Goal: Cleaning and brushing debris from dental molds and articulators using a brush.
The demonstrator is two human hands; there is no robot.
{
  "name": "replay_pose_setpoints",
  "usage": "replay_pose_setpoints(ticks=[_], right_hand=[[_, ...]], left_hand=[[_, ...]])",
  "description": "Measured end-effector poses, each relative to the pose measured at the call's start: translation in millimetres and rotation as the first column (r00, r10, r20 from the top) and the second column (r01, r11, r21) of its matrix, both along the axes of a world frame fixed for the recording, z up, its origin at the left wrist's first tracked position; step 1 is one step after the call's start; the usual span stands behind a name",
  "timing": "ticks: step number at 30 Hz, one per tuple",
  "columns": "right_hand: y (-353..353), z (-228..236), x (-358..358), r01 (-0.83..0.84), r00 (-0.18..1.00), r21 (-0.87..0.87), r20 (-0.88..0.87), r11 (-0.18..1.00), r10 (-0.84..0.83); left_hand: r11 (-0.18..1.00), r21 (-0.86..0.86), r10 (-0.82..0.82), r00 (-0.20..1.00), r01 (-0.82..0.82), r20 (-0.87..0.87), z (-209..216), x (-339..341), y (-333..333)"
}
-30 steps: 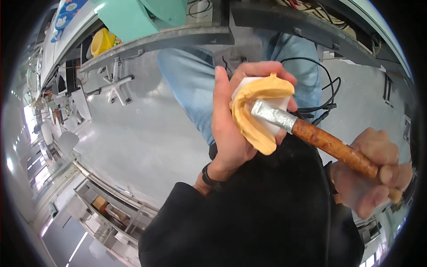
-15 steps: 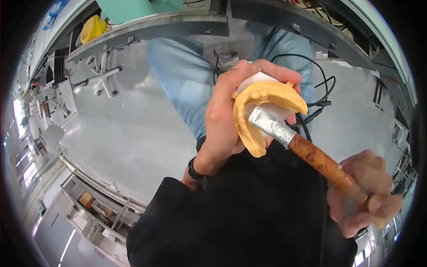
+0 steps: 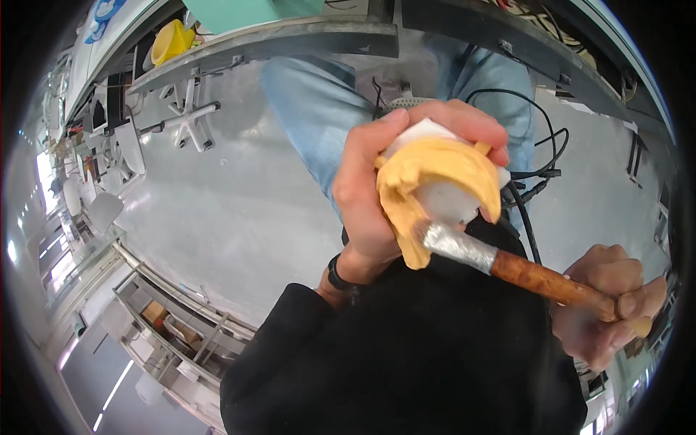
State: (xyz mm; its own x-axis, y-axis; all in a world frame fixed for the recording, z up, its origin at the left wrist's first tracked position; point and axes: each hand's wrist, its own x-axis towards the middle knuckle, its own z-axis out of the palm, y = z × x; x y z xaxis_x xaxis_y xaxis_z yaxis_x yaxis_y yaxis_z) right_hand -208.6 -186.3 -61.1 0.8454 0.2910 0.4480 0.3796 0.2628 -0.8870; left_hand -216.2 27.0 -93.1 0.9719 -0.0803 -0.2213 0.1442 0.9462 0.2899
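Observation:
A dental cast, a horseshoe-shaped yellow arch (image 3: 442,161) on a white base (image 3: 442,199), is gripped in my left hand (image 3: 362,185). My thumb and fingers wrap round its far and left sides, and part of the base is hidden by them. Wrapped round the wooden handle of a brush (image 3: 536,279) is my right hand (image 3: 609,301), at the lower right. A silvery metal collar joins the handle to short bristles. Those bristles touch the arch's near left limb, or lie just over it; I cannot tell which.
Beyond my jeans-clad legs runs a grey bench edge (image 3: 312,36), with a green surface (image 3: 246,13) and a yellow container (image 3: 172,42) behind it. Black cables (image 3: 554,141) loop beside my right leg. A wheeled chair base (image 3: 190,116) stands at the far left.
The bristles have moved from the upper inside of the arch down to its near left limb. The cast has tilted in my left hand, and the brush lies flatter.

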Motion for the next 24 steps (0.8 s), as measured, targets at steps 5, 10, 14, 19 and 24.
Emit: replay_pose_setpoints(ticks=[5, 10, 14, 19, 24], right_hand=[[4.7, 16.4, 8.2, -0.088, 0.99, 0.036, -0.108, 0.995, 0.091], [8.3, 10.1, 1.7, -0.029, 0.999, 0.005, -0.042, 1.0, 0.029], [9.8, 8.2, 1.5, 0.059, 0.998, -0.05, 0.009, 0.997, -0.059], [2.0, 13.7, 9.6, 0.004, 1.0, -0.046, 0.003, 0.999, -0.004], [-2.0, 5.5, 10.8, 0.13, 0.991, 0.05, -0.008, 0.99, -0.13]], left_hand=[[0.985, 0.166, 0.027, 0.998, -0.037, 0.061, 5.2, 7.9, -3.5], [0.963, 0.224, 0.149, 0.989, -0.149, 0.021, 12.7, -0.8, 2.3], [0.958, 0.267, 0.101, 0.994, -0.108, 0.04, 10.8, -0.2, 1.4], [0.915, 0.344, 0.177, 0.976, -0.211, 0.128, 4.1, -2.7, 9.2], [0.851, 0.455, 0.199, 0.963, -0.262, 0.181, 5.4, -2.3, 7.8]])
